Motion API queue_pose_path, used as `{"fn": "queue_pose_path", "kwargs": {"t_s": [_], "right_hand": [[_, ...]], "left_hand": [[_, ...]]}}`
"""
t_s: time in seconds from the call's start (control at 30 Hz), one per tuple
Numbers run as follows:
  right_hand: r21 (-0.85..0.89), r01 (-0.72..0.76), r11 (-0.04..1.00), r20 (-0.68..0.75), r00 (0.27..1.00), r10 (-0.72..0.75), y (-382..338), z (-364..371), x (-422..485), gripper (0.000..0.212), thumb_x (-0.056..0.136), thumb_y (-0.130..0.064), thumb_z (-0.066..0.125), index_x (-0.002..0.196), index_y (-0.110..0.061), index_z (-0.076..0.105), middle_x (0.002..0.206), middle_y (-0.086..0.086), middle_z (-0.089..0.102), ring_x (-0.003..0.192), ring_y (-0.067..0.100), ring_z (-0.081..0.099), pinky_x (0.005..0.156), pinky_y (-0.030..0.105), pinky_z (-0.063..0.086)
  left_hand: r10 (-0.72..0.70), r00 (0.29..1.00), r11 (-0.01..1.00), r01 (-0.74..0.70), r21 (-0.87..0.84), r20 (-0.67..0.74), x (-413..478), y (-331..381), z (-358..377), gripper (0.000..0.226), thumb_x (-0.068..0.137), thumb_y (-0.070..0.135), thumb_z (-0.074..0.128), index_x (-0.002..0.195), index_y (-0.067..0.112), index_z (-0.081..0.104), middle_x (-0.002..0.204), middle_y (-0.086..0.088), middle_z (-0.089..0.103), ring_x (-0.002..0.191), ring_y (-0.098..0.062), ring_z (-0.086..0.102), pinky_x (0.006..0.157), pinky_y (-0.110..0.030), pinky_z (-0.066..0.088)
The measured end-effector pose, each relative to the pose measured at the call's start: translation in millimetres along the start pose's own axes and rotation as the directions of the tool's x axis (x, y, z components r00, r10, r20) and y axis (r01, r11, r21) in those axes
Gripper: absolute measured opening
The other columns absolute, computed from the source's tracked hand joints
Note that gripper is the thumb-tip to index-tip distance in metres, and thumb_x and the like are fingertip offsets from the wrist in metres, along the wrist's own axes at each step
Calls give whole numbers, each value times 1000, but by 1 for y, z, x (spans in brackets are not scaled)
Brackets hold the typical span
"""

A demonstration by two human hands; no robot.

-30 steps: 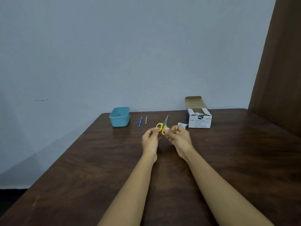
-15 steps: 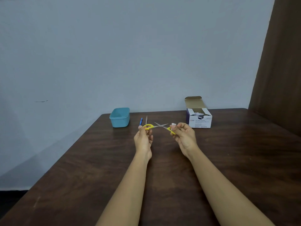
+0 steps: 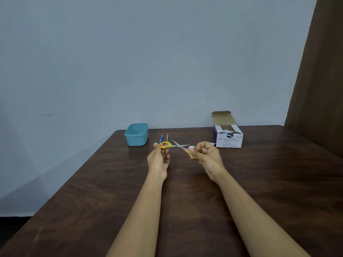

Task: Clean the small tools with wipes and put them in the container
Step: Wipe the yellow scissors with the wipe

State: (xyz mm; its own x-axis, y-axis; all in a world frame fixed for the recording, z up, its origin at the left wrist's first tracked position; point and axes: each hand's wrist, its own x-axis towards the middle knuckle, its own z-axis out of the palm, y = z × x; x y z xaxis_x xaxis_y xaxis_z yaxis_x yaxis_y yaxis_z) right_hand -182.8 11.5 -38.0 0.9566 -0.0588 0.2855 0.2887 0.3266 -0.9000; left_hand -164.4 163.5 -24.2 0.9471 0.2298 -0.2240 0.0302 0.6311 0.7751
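Above the table (image 3: pixel 259 182), my left hand (image 3: pixel 158 160) pinches one yellow loop of the spread scissors (image 3: pixel 179 144). My right hand (image 3: pixel 206 154) grips the other loop plus a wipe (image 3: pixel 191 147). I'd wipe from pivot to tip, fingers off the edges. Count: one swab box (image 3: pixel 229 140), one container (image 3: pixel 137 138), one pair of scissors, two slim tools (image 3: pixel 161 139) beside the container, one wipe.

You held the scissors (image 3: pixel 178 145) over the surface (image 3: pixel 259 182), left hand (image 3: pixel 158 158) and right hand (image 3: pixel 206 154) at either handle. Behind your left hand lay one small tool (image 3: pixel 161 139) beside another (image 3: pixel 167 136); the container (image 3: pixel 136 134) stood to their left, the swab box (image 3: pixel 229 139) to the far right.
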Motion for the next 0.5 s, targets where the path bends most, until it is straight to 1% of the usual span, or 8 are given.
{"fn": "queue_pose_path", "kwargs": {"t_s": [0.1, 0.17, 0.23, 0.3, 0.33, 0.4, 0.47, 0.5], "right_hand": [[20, 9, 1000, -29, 1000, -8, 4, 3, -1, 25, 82, 7, 66, 75, -10, 50, 73, 3, 70, 68, 11, 66, 66, 24, 55], [54, 13, 998, -63, 998, -9, 5, 5, 0, 25, 81, 5, 68, 75, -11, 51, 80, 10, 69, 71, 15, 66, 68, 25, 55], [112, 25, 993, -116, 993, -12, 5, 7, 1, 25, 81, 5, 68, 75, -11, 50, 81, 10, 68, 72, 17, 65, 69, 24, 55], [174, 51, 983, -178, 984, -19, 5, 8, 2, 25, 82, 6, 67, 75, -11, 49, 77, 5, 70, 74, 18, 65, 69, 23, 56], [189, 62, 980, -198, 980, -24, 5, 8, 2, 25, 82, 6, 66, 74, -11, 49, 76, 3, 71, 76, 18, 66, 70, 23, 56], [178, 64, 982, -205, 978, -27, 6, 7, 2, 25, 82, 6, 67, 74, -11, 49, 77, 2, 72, 79, 16, 67, 72, 24, 56], [154, 44, 987, -173, 985, -17, 7, 9, 0, 25, 82, 6, 67, 76, -11, 50, 77, 4, 72, 79, 16, 70, 72, 24, 56], [150, 32, 988, -155, 988, -8, 8, 10, -1, 24, 82, 6, 67, 77, -11, 50, 77, 5, 72, 79, 15, 70, 73, 25, 56]], "left_hand": [[7, 1000, 1000, -7, -11, -15, 0, -2, -1, 34, 99, 40, 48, 88, 11, 64, 79, -1, 62, 73, -8, 59, 66, -22, 47], [27, 1000, 999, -28, 25, 10, -2, -5, 0, 43, 99, 47, 43, 93, 11, 66, 85, -2, 67, 76, -10, 61, 67, -23, 50], [51, 997, 990, -59, 128, 64, -6, -11, 2, 57, 99, 53, 33, 91, 9, 69, 90, -4, 72, 82, -13, 67, 68, -25, 53], [81, 989, 961, -110, 255, 123, -11, -19, 5, 61, 100, 54, 31, 89, 8, 70, 88, -7, 74, 83, -17, 71, 68, -26, 56], [100, 983, 939, -146, 311, 157, -14, -24, 7, 58, 100, 51, 35, 88, 8, 71, 87, -8, 75, 82, -18, 72, 67, -26, 57], [136, 961, 891, -224, 394, 239, -16, -32, 9, 40, 97, 41, 51, 89, 9, 72, 87, -7, 75, 82, -18, 73, 68, -26, 58], [154, 936, 855, -286, 433, 316, -15, -37, 9, 21, 92, 27, 63, 89, 9, 74, 87, -9, 75, 84, -20, 73, 73, -28, 58], [163, 927, 841, -309, 443, 337, -14, -39, 9, 16, 90, 22, 65, 89, 8, 75, 86, -10, 75, 85, -21, 72, 75, -29, 58]]}}
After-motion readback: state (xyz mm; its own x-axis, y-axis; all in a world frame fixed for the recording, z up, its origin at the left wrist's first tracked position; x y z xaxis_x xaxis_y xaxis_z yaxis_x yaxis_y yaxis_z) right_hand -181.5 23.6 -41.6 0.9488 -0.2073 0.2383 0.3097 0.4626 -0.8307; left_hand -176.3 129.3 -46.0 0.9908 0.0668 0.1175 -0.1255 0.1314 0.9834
